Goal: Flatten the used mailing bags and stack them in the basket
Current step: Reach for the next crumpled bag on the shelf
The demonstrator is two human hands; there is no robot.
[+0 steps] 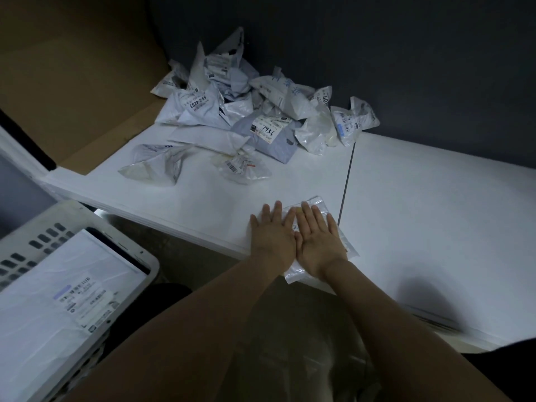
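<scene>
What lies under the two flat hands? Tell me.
A crinkled clear plastic mailing bag on the white table, pressed by left hand and right hand. Its barcode label shows; its middle is covered.

The basket (121, 242) runs off the left edge

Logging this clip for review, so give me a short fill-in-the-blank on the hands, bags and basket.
1. The left hand and right hand lie ___ on the mailing bag.
2. The crumpled pile sits at the ___ edge of the table.
3. The basket holds a flattened bag, label facing ___.
Missing words: flat; far; up.
</scene>
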